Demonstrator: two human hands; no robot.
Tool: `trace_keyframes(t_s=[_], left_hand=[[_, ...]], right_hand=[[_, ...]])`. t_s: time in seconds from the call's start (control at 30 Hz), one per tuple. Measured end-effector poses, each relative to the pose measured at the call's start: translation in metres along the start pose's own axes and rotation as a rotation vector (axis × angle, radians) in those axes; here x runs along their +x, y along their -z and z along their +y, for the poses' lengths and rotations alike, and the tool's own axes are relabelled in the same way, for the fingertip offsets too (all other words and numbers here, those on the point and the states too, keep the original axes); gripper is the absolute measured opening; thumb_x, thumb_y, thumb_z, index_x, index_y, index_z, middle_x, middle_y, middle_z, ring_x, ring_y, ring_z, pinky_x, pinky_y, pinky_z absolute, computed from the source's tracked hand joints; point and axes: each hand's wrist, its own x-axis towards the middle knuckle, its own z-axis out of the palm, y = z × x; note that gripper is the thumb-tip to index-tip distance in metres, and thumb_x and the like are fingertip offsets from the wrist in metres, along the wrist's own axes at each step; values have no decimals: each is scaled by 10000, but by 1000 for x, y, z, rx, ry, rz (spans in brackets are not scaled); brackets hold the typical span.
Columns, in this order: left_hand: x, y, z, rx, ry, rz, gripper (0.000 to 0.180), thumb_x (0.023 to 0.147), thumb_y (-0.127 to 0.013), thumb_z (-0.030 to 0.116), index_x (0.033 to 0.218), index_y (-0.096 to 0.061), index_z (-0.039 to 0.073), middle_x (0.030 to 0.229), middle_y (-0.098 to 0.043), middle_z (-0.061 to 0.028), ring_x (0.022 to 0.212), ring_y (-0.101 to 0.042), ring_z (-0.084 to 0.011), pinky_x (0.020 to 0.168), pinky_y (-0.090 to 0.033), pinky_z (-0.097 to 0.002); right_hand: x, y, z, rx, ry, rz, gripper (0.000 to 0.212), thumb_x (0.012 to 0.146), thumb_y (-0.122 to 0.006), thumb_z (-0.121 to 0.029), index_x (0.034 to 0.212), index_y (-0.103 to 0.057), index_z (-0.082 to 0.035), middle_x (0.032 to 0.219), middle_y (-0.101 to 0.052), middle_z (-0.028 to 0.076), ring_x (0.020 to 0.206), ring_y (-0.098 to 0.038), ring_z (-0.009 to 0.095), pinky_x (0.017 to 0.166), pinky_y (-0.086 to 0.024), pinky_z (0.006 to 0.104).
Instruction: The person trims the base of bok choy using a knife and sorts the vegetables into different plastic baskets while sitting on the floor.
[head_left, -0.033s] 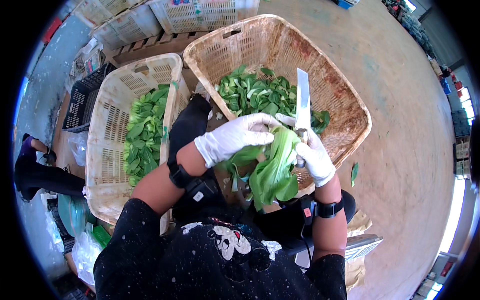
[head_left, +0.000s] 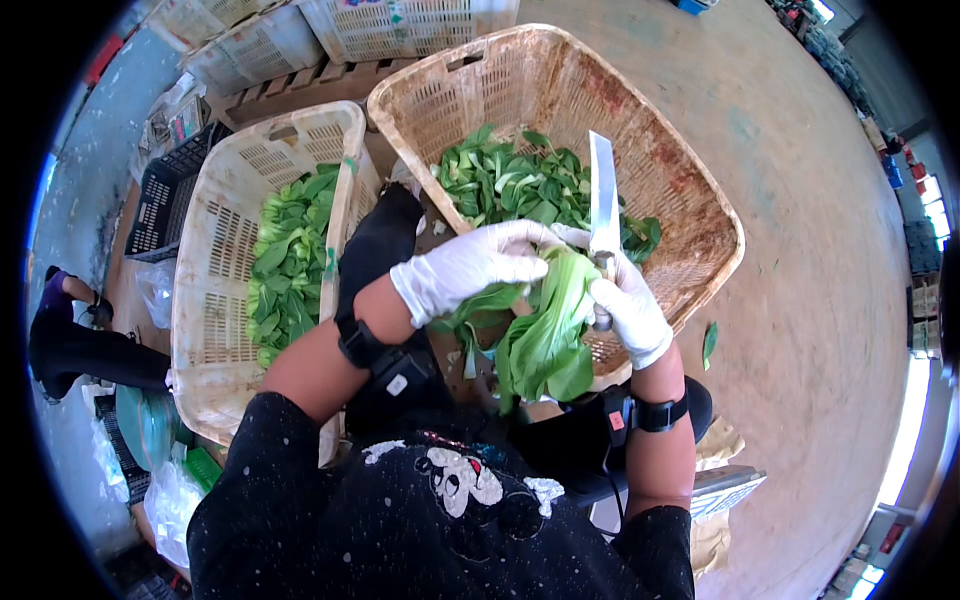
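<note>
A leafy green was gripped by the left hand and a knife clenched in the right hand, above the basket's near rim.

1. Left hand and right hand wear thin white gloves, smooth and matt, rubbery-looking.
2. Knife in the right grip: bare metal blade, smooth, with a dull sheen.
3. Leafy green vegetable under both grips: leaves glossy and waxy, stems pale and smooth.
4. Large basket beyond the grips: tan perforated plastic, scuffed and stained rusty brown, matt.
5. Cream basket left of the left grip: slotted plastic, dirty, matt.
6. Floor right of the right grip: concrete-like, rough, dusty.
7. Wristbands: black, matt plastic or rubber.
</note>
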Motion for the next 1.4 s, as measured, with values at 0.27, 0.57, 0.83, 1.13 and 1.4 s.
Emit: trace_keyframes(t_s=[0.27, 0.57, 0.83, 1.13, 1.4], left_hand=[[29, 36, -14, 178, 87, -220, 242, 870, -607, 168, 1056, -618, 13, 790, -583, -5, 572, -477, -61, 547, -410, -200], [32, 44, -30, 231, -212, 205, 553, 957, -515, 318, 1389, -365, 7, 1390, -415, -65, 1278, -375, -162, 1090, -269, -315], [-202, 40, 1, -82, -413, 556, 627, 821, -663, 318, 1310, -415, 14, 1132, -605, -181, 1028, -611, -295, 935, -479, -423], [-681, -15, -310, -266, -16, 2293, 462, 858, -649, 288, 1178, -551, -30, 1016, -643, -104, 937, -610, -195, 867, -471, -311], [-510, 130, -112, 524, -250, 1768, 386, 909, -576, 200, 1249, -537, 21, 1180, -587, -74, 1089, -537, -162, 964, -402, -290]], right_hand=[[0, 13, 20, 50, -63, -149, 830, 810, -651, -475, 1391, -352, 37, 1158, -546, 48, 930, -516, 78, 807, -424, 215], [16, 5, 14, -34, 163, 261, 711, 844, -664, -313, 1404, -353, -7, 1077, -566, 15, 821, -512, 49, 700, -426, 188], [1, -5, 15, -366, 239, 577, 431, 937, -473, -252, 1305, -499, -29, 1009, -592, -2, 613, -397, 8, 531, -335, 169], [15, -40, 35, -360, 100, 441, 389, 967, -448, -288, 1263, -533, -50, 990, -616, 14, 440, -272, -5, 348, -188, 164], [22, -7, 93, -299, -30, 596, 341, 932, -493, -253, 1225, -550, -88, 907, -594, -3, 593, -447, 39, 441, -323, 166]])
